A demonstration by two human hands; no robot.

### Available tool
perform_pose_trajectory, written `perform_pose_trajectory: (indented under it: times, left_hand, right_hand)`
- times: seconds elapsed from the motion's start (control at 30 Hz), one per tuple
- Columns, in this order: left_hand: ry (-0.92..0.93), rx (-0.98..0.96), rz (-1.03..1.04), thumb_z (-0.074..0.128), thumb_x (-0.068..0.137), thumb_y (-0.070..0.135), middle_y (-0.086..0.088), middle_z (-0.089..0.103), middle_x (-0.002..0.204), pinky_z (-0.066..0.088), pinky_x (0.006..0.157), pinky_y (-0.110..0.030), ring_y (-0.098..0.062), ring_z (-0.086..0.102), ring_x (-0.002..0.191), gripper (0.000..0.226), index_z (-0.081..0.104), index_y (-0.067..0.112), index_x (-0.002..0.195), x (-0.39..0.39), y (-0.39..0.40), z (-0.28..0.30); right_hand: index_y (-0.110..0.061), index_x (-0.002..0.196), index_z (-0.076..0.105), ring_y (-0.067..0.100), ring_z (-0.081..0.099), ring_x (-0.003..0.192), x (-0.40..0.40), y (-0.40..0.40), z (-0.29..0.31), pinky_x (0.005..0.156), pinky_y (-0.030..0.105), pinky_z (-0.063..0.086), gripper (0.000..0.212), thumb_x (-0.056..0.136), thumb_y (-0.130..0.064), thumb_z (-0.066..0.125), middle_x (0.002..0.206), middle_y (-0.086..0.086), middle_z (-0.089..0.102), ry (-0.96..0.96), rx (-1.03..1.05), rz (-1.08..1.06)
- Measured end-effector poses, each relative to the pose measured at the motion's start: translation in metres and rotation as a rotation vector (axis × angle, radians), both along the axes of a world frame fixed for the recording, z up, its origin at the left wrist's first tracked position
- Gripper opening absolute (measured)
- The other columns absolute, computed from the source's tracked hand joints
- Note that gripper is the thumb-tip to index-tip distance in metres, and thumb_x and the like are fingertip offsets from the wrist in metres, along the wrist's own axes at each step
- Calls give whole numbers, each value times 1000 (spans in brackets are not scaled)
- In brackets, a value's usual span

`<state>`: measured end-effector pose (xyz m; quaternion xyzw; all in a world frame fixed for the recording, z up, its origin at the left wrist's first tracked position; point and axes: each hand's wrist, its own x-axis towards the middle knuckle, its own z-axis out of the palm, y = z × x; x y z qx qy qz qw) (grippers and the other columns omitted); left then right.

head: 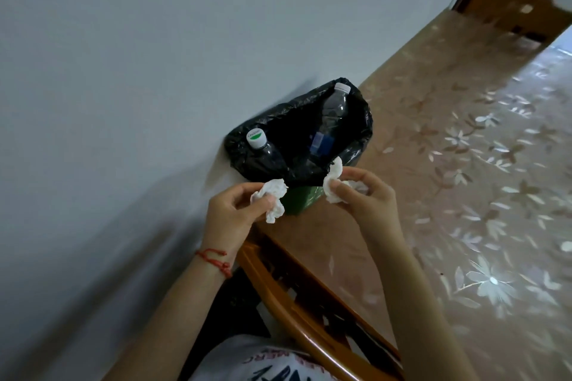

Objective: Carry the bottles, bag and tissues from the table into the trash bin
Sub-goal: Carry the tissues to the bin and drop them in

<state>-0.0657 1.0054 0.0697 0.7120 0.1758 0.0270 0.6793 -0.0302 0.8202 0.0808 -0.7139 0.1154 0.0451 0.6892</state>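
Observation:
A green trash bin (298,199) with a black liner (356,120) stands against the wall. Two clear plastic bottles lie inside it: one with a white and green cap (263,148) at the left, one with a blue label (332,111) leaning toward the far rim. My left hand (233,216) pinches a crumpled white tissue (274,198) just in front of the bin's near rim. My right hand (363,195) holds a second crumpled tissue (332,182) beside the rim on the right. No bag shows apart from the liner.
A grey-white wall (123,71) runs along the left. A wooden chair frame (309,303) sits below my forearms. The floor (464,164) is brown with a pale flower pattern. More wooden furniture (523,15) stands at the far top right.

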Motion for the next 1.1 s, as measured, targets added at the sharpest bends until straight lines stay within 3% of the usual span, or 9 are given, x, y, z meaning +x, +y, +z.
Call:
perform_pose_trajectory:
  times: [0.17, 0.3, 0.43, 0.6, 0.73, 0.8, 0.9, 1.0, 1.1]
  left_hand:
    - [18, -5, -26, 72, 74, 11, 5, 71, 72, 56, 70, -31, -14, 68, 73, 18, 68, 29, 75, 12, 9, -1]
    - [36, -19, -33, 72, 74, 9, 7, 71, 69, 56, 71, -31, -11, 68, 70, 21, 68, 30, 74, 17, 12, -1]
    - [39, -19, -37, 71, 74, 9, -1, 70, 79, 56, 74, -37, -20, 68, 78, 19, 67, 28, 77, 19, 12, -1]
    - [38, -20, -48, 72, 74, 8, 5, 72, 72, 57, 72, -32, -17, 69, 76, 20, 68, 28, 76, 20, 13, -1]
    - [29, -30, -62, 71, 74, 8, -2, 71, 78, 57, 71, -29, -19, 69, 78, 19, 67, 26, 76, 19, 11, -1]
    - [32, -37, -71, 71, 74, 8, -4, 71, 81, 57, 73, -33, -21, 68, 80, 18, 67, 26, 77, 18, 8, -1]
    - [31, -32, -88, 71, 74, 9, -4, 70, 80, 57, 75, -35, -20, 68, 78, 18, 68, 26, 78, 18, 4, -2]
    - [22, -41, -93, 72, 74, 8, -4, 70, 79, 56, 75, -37, -21, 67, 78, 17, 68, 25, 78, 17, 1, -4]
    - [18, -52, -100, 71, 74, 8, -4, 70, 81, 57, 75, -35, -20, 67, 80, 17, 68, 24, 79, 16, -2, -3]
  right_hand:
    - [-8, 97, 66, 5, 66, 62, 39, 16, 13, 59, 19, 54, 20, 77, -9, 72, 78, 1, 67, -75, -19, -26]
    - [-17, 91, 66, 12, 67, 73, 66, 25, 15, 72, 30, 58, 17, 76, -12, 73, 82, -1, 68, -106, -100, -18]
    - [-20, 96, 65, 16, 66, 85, 78, 30, 9, 80, 36, 56, 22, 76, -18, 74, 89, -1, 67, -105, -198, -36]
    - [-17, 115, 60, 12, 57, 105, 71, 28, 9, 91, 27, 48, 40, 78, -22, 73, 108, -6, 61, -120, -316, 20]
    - [-18, 119, 58, 10, 53, 110, 51, 25, 10, 89, 20, 43, 39, 82, -24, 68, 112, -9, 58, -182, -390, 19]
    - [-19, 121, 57, 8, 52, 107, 36, 23, 9, 91, 22, 42, 38, 85, -26, 65, 114, -7, 56, -240, -481, 15]
    - [-14, 124, 55, 13, 49, 116, 14, 16, 0, 95, 25, 38, 41, 88, -32, 59, 129, 2, 53, -354, -736, 55]
    - [-5, 120, 57, 26, 51, 118, -7, 5, -18, 93, 37, 47, 47, 89, -40, 47, 127, 13, 55, -491, -1037, 140]
    - [-6, 119, 56, 29, 53, 118, -26, -6, -33, 93, 41, 48, 47, 90, -41, 42, 126, 15, 56, -496, -1170, 222]
